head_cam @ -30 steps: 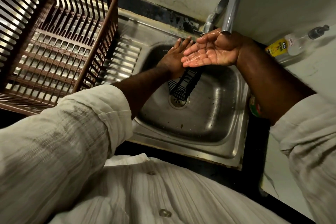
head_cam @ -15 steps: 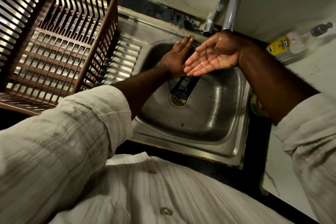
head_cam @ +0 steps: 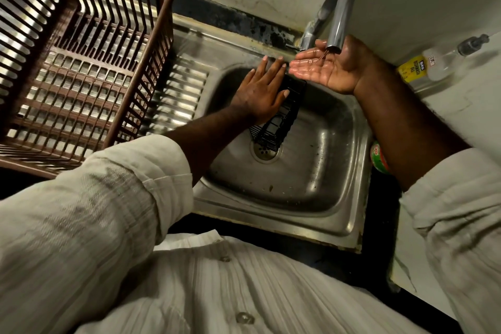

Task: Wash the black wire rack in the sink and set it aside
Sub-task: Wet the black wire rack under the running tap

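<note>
The black wire rack (head_cam: 279, 119) lies in the steel sink (head_cam: 311, 184), with one end over the drain (head_cam: 264, 150). My left hand (head_cam: 261, 92) lies flat on the rack with straight fingers, covering its far part. My right hand (head_cam: 328, 68) is cupped palm up under the tap spout (head_cam: 339, 16), and a thin stream of water falls into the wet palm. It holds nothing.
A brown plastic dish basket (head_cam: 81, 62) stands on the ribbed drainboard at the left. A dishwash gel bottle (head_cam: 431, 65) lies at the back right by the wall. A green and red container (head_cam: 378, 156) sits at the sink's right rim.
My right hand has drawn back from my left hand and risen under the spout. My left hand has flattened further onto the rack.
</note>
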